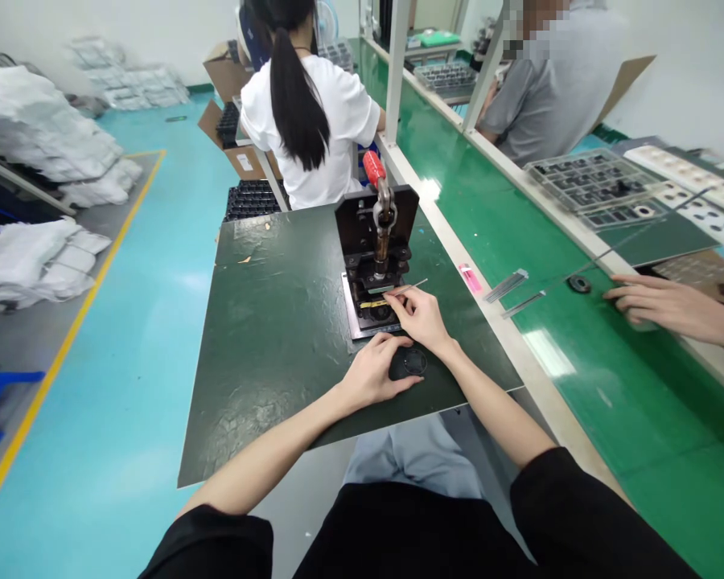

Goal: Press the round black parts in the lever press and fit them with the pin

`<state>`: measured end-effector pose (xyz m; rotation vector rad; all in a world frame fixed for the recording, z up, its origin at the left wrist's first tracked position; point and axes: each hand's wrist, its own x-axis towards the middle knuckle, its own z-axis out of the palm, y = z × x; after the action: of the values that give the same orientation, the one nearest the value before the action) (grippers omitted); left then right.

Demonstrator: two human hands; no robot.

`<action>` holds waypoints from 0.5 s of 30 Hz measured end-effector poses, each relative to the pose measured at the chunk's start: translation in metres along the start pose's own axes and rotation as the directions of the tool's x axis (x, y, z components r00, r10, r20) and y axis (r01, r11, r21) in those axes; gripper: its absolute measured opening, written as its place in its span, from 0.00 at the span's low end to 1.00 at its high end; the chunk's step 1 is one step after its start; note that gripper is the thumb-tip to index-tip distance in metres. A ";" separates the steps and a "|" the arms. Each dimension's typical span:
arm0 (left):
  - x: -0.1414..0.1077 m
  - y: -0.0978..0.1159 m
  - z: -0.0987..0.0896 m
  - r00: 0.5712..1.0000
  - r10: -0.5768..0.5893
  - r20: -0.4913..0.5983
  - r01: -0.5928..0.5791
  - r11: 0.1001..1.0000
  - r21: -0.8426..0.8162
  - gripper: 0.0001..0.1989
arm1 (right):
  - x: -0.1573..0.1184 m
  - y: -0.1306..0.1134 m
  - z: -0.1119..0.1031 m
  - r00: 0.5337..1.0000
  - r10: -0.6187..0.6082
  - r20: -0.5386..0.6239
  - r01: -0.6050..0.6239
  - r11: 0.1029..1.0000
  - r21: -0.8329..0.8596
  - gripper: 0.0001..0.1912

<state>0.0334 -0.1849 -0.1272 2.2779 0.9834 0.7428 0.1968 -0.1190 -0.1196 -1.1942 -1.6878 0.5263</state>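
Observation:
A black toggle press with a red handle point(374, 167) stands on the dark green table board, on a pale metal base plate point(354, 310). At its lower opening, my right hand point(421, 318) is closed in a pinch on a thin strip point(420, 284), whose end sticks out to the right. A yellow strip point(372, 304) lies across the lower part of the press beside those fingertips. My left hand point(371, 374) curls around a flat black round part point(409, 363) in front of the press, thumb and fingers at its edge.
On the green conveyor point(452, 193) to the right lie thin metal strips point(507, 285), a pink label point(471, 278) and a black ring point(579, 283). A co-worker's hand point(669, 305) reaches in there. Another person in white point(338, 104) sits beyond the press; trays point(597, 181) stand across the conveyor.

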 end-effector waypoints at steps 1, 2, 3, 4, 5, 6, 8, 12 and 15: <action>0.000 0.000 0.000 1.000 -0.013 -0.009 0.013 1.000 0.007 0.29 | 0.000 0.000 0.001 1.000 -0.014 0.001 0.014 1.000 -0.002 0.14; 0.000 -0.001 0.000 1.000 -0.022 -0.017 0.022 1.000 0.013 0.29 | 0.001 -0.001 0.002 1.000 -0.028 0.003 0.028 1.000 -0.004 0.14; 0.000 -0.001 0.000 0.999 -0.026 -0.021 0.027 1.000 0.015 0.28 | 0.002 -0.001 0.003 0.999 -0.037 0.006 0.037 0.999 -0.005 0.14; 0.000 -0.001 0.000 0.999 -0.027 -0.023 0.027 1.000 0.013 0.27 | 0.003 -0.002 0.003 0.999 -0.038 0.007 0.038 0.999 -0.002 0.15; 0.001 0.000 0.000 0.999 -0.029 -0.023 0.029 1.000 0.009 0.26 | 0.004 -0.004 0.003 1.000 -0.028 -0.003 0.028 1.000 0.010 0.15; 0.001 0.000 0.001 0.999 -0.034 -0.023 0.034 0.999 0.006 0.26 | 0.004 -0.005 0.002 1.000 -0.004 -0.027 0.004 0.999 0.032 0.16; 0.001 0.000 0.001 0.999 -0.047 -0.016 0.047 0.999 0.002 0.25 | 0.001 -0.008 -0.005 0.990 0.067 -0.122 -0.056 0.994 0.092 0.16; 0.001 0.001 0.000 0.998 -0.062 -0.001 0.062 0.998 -0.020 0.27 | -0.031 -0.014 -0.029 0.962 0.167 -0.217 -0.146 0.983 0.110 0.16; 0.001 0.000 0.001 0.998 -0.064 -0.013 0.063 0.997 -0.037 0.28 | -0.070 -0.018 -0.045 0.972 0.210 -0.107 -0.205 0.977 0.056 0.16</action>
<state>0.0346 -0.1842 -0.1278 2.2027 1.0355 0.7445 0.2313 -0.1968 -0.1176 -1.3509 -1.4570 0.6093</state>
